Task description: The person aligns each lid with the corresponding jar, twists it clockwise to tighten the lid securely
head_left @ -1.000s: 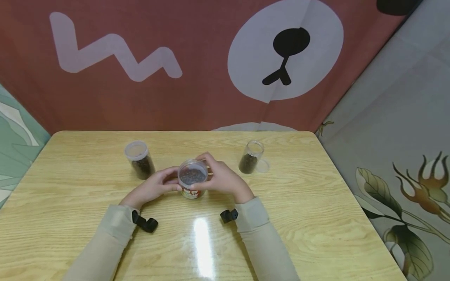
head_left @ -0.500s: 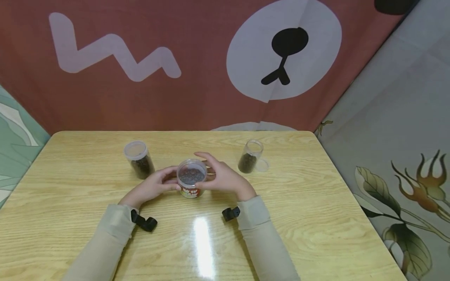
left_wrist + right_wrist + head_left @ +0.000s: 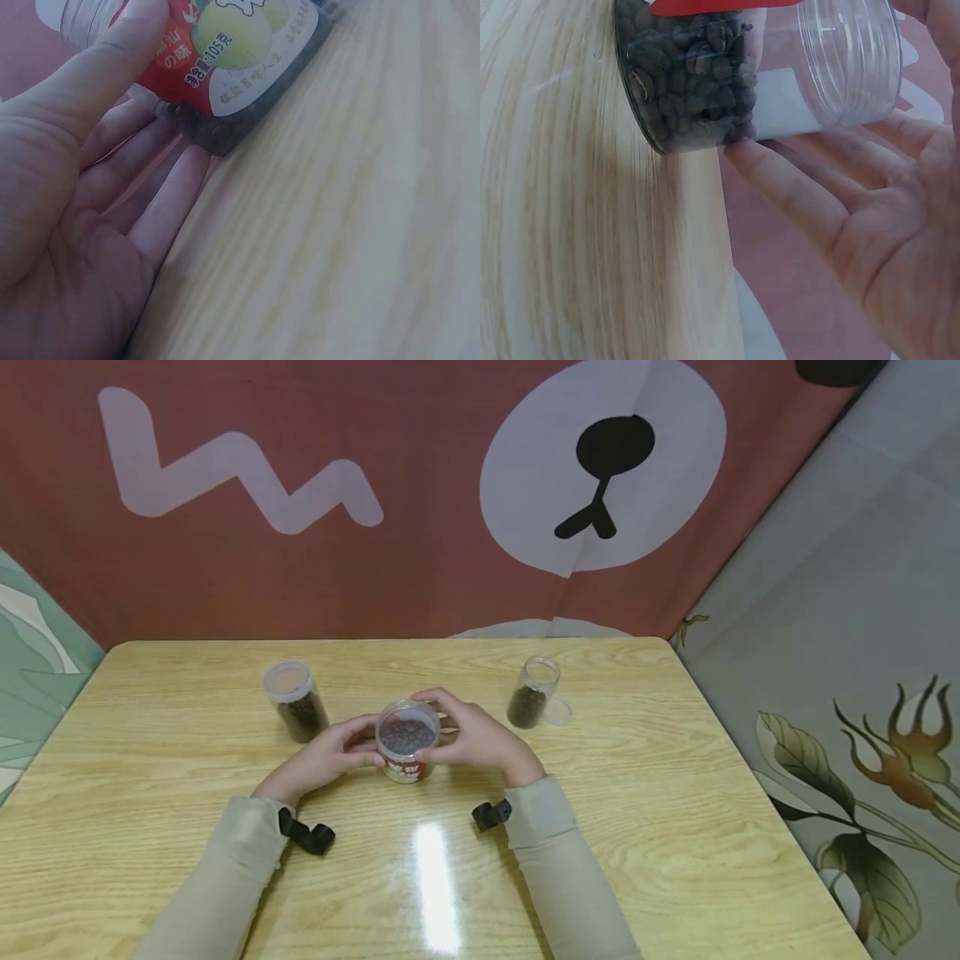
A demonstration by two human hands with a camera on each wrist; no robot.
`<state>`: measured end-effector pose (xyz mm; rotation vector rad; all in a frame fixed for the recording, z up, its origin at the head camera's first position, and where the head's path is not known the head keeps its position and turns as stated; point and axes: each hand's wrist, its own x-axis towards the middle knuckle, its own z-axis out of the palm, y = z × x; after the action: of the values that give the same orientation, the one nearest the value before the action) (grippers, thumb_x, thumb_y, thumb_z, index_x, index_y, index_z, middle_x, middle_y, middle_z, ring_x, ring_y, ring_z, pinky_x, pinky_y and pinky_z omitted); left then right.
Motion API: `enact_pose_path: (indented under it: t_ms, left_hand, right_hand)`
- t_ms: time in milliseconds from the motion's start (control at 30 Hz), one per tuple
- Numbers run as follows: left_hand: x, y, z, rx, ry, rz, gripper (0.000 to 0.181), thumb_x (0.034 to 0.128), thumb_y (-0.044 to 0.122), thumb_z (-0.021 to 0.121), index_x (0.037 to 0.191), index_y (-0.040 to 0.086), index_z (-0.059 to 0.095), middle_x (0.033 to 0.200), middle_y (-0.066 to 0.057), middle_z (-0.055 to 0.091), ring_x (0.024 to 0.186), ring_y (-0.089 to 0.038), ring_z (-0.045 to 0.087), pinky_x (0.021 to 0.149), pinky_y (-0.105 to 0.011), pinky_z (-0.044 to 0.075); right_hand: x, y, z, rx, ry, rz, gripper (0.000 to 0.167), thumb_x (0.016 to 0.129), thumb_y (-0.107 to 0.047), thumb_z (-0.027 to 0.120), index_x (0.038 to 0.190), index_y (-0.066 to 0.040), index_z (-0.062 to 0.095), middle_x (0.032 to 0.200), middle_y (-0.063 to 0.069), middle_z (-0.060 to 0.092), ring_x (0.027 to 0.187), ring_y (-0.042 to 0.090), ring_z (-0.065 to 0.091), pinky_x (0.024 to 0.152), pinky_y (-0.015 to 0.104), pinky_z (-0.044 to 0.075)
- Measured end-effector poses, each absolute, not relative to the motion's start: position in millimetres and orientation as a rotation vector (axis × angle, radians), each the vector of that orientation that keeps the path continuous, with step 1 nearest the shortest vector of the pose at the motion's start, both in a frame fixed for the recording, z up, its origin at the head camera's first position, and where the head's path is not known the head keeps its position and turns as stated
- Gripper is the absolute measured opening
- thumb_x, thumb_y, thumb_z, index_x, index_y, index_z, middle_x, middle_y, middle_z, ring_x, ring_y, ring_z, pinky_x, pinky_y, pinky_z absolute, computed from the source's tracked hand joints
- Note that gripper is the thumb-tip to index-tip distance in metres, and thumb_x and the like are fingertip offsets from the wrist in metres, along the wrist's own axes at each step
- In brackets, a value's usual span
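A clear, squat plastic jar (image 3: 403, 770) with a red fruit label stands upright on the table, partly filled with coffee beans (image 3: 686, 71). My left hand (image 3: 324, 760) holds its left side, thumb in front and fingers behind. From the right, my right hand (image 3: 486, 739) grips the jar near the rim, its thumb at the front and fingers at the back. The left wrist view shows the label (image 3: 232, 56) under the left thumb. In the right wrist view, the jar's ridged clear neck (image 3: 847, 56) is visible.
A taller jar of dark contents (image 3: 302, 708) with a whitish lid stands back left on the wooden table (image 3: 675, 827). At back right is a narrow clear jar (image 3: 528, 700), partly filled with dark contents. A clear round disc (image 3: 558, 711) lies beside it.
My right hand's index finger lifts slightly off the rim, then settles back against it. The jar and left hand stay nearly in place.
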<state>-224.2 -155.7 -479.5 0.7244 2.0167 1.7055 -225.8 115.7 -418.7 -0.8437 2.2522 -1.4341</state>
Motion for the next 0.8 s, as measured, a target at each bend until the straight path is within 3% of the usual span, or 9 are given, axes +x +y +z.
enact_pose_path:
  t_ms: [367, 467, 600, 700, 800]
  left_hand:
    - [-224.4, -155.0, -479.5, 0.708, 2.046, 1.687, 0.07, 0.095, 0.013, 0.072, 0.152, -0.007, 0.036, 0.151, -0.031, 0.041, 0.131, -0.046, 0.05, 0.1, -0.025, 0.051]
    - [-224.5, -155.0, -479.5, 0.713, 2.052, 1.689, 0.07, 0.0944, 0.012, 0.072, 0.152, -0.008, 0.037, 0.15, -0.031, 0.042, 0.131, -0.046, 0.051, 0.1, -0.026, 0.051]
    - [-224.0, -155.6, -479.4, 0.722, 2.054, 1.693, 0.07, 0.0939, 0.01, 0.072, 0.152, -0.009, 0.036, 0.15, -0.031, 0.042, 0.131, -0.047, 0.051, 0.101, -0.026, 0.051]
    - [-223.7, -155.7, -479.3, 0.713, 2.048, 1.695, 0.071, 0.0938, 0.01, 0.072, 0.152, -0.008, 0.036, 0.15, -0.031, 0.042, 0.131, -0.047, 0.05, 0.101, -0.026, 0.05]
    - [-223.7, -155.5, -479.4, 0.709, 2.041, 1.693, 0.071, 0.094, 0.011, 0.072, 0.152, -0.007, 0.036, 0.15, -0.031, 0.042, 0.132, -0.047, 0.05, 0.102, -0.026, 0.05]
  right_hand:
    - [-217.1, 103.8, -415.0, -0.717, 2.458, -1.334, 0.069, 0.08, -0.03, 0.089, 0.125, -0.012, 0.041, 0.128, 0.013, 0.062, 0.105, 0.021, 0.067, 0.086, 0.031, 0.058]
    - [-217.4, 104.9, -416.1, -0.687, 2.463, -1.321, 0.084, 0.078, -0.032, 0.091, 0.14, -0.013, 0.038, 0.136, 0.013, 0.059, 0.111, 0.02, 0.065, 0.091, 0.032, 0.057]
    - [-219.0, 109.3, -417.1, -0.734, 2.379, -1.359, 0.099, 0.083, -0.027, 0.087, 0.16, -0.026, 0.024, 0.143, 0.012, 0.054, 0.121, 0.021, 0.061, 0.1, 0.033, 0.053]
    - [-220.9, 112.5, -417.9, -0.802, 2.301, -1.394, 0.09, 0.089, -0.018, 0.08, 0.161, -0.029, 0.027, 0.143, 0.01, 0.054, 0.125, 0.023, 0.059, 0.102, 0.032, 0.052]
    - [-222.9, 114.4, -418.7, -0.845, 2.268, -1.399, 0.08, 0.091, -0.014, 0.077, 0.159, -0.022, 0.035, 0.145, 0.01, 0.054, 0.128, 0.025, 0.057, 0.101, 0.03, 0.052]
